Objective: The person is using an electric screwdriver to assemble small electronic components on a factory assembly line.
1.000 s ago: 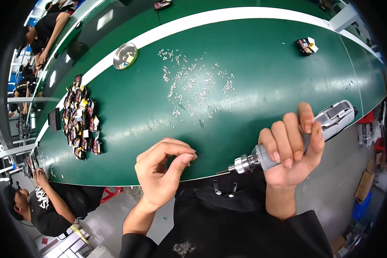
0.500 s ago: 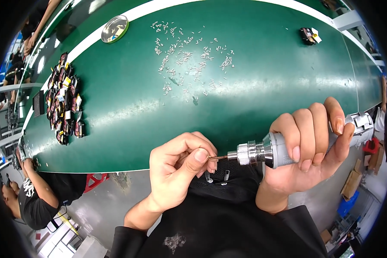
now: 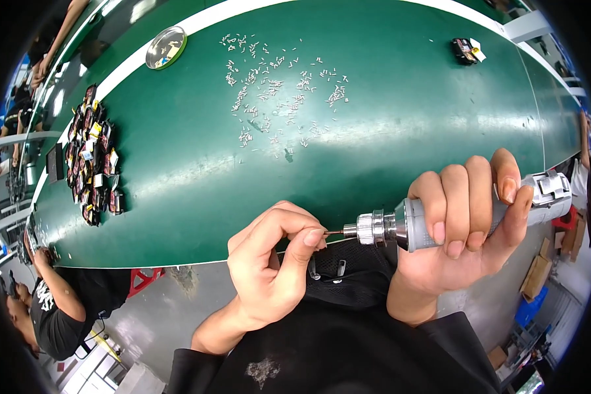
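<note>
Fingertips of the left hand point(image 3: 269, 269) pinch at the bit tip of the electric screwdriver point(image 3: 440, 220), gripped in the closed right hand point(image 3: 466, 230).

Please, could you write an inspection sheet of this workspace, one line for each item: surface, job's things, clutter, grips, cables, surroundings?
Surface: green table with a white stripe along its far edge.
Job's things: grey electric screwdriver, its thin bit tip pointing at the left fingertips; loose small screws scattered on the green.
Clutter: pile of small dark parts at the left; round metal dish at the far edge; one dark part far right.
Grips: left hand pinches at the bit tip; right hand wraps the screwdriver body.
Cables: nothing seen.
Surroundings: another person at lower left; cardboard boxes at the right.
</note>
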{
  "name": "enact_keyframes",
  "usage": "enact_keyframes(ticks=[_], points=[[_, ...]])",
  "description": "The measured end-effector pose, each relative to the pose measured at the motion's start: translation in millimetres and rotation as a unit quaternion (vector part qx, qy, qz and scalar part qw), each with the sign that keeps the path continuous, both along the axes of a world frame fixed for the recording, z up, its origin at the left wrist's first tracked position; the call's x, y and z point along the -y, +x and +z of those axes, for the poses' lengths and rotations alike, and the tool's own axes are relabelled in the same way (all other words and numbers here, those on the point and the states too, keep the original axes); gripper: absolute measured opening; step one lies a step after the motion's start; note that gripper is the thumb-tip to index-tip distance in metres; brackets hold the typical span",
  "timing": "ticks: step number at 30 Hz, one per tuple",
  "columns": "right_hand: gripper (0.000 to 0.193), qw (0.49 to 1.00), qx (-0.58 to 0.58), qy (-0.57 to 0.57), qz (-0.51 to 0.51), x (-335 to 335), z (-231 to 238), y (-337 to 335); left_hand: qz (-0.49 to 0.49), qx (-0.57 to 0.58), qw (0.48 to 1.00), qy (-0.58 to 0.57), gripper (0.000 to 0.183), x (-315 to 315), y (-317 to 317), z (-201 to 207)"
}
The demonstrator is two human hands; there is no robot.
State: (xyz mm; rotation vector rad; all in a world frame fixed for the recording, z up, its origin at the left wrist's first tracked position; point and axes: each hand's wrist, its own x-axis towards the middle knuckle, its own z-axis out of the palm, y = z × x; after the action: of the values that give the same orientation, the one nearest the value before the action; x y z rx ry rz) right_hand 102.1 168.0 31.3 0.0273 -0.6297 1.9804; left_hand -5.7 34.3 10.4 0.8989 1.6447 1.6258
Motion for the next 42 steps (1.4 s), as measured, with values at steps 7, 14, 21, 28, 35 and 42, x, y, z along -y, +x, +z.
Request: enact_keyframes(ticks=[7, 14, 21, 28, 35, 42], points=[[0.021, 0.999, 0.004, -0.038, 0.007, -4.5, -6.5, 0.4, -0.05, -0.072, 0.996, 0.002, 0.004, -5.2, -4.5, -4.9], [0.019, 0.998, 0.032, -0.046, -0.018, -8.9, -12.1, -1.2, 0.062, -0.24, 0.969, -0.006, 0.024, -10.5, -55.8, 11.2], [0.017, 0.986, 0.09, -0.142, 0.001, 17.0, -36.5, -9.6, 0.119, -0.406, 0.892, -0.156, 0.016, -71.3, -168.7, 35.5], [0.016, 0.988, 0.081, -0.117, 0.056, 32.3, -47.0, -15.1, 0.114, -0.504, 0.827, -0.221, 0.031, -160.3, -265.1, 9.6], [0.016, 0.986, 0.074, -0.124, 0.078, 33.6, -49.7, -16.1, 0.129, -0.61, 0.739, -0.254, 0.039, -200.7, -284.9, -12.0], [0.017, 0.987, 0.096, -0.12, 0.054, 35.5, -40.9, -16.7, 0.085, -0.596, 0.774, -0.195, 0.028, -177.3, -282.2, 8.4]])
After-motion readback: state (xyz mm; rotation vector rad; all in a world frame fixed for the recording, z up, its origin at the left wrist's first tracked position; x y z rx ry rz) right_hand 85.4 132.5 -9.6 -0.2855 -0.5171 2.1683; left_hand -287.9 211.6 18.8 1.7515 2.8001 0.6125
